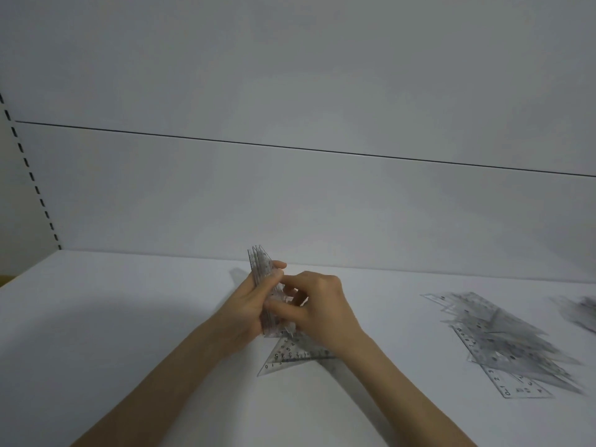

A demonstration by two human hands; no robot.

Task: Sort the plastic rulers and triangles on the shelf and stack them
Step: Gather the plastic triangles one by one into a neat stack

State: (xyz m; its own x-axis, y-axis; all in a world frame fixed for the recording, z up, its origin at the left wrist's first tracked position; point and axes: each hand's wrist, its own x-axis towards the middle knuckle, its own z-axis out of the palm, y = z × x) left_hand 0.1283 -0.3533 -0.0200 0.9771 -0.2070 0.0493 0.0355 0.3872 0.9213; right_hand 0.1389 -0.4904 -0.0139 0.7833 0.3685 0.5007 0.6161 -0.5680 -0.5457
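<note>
Left hand (250,304) has its grip closed round a bundle of clear triangles (262,269) held on edge above the white shelf (129,317), tips poking up past the fingers, and the right hand (317,306) is pinching into that same bundle from the other side. Just below both grips one triangle (285,354) lies flat on the shelf, while well off to the right of the right hand sits a loose heap of rulers and triangles (503,340), with a blurred second heap (580,309) at the frame edge

Dim white back panel (290,91), perhaps metal
</note>
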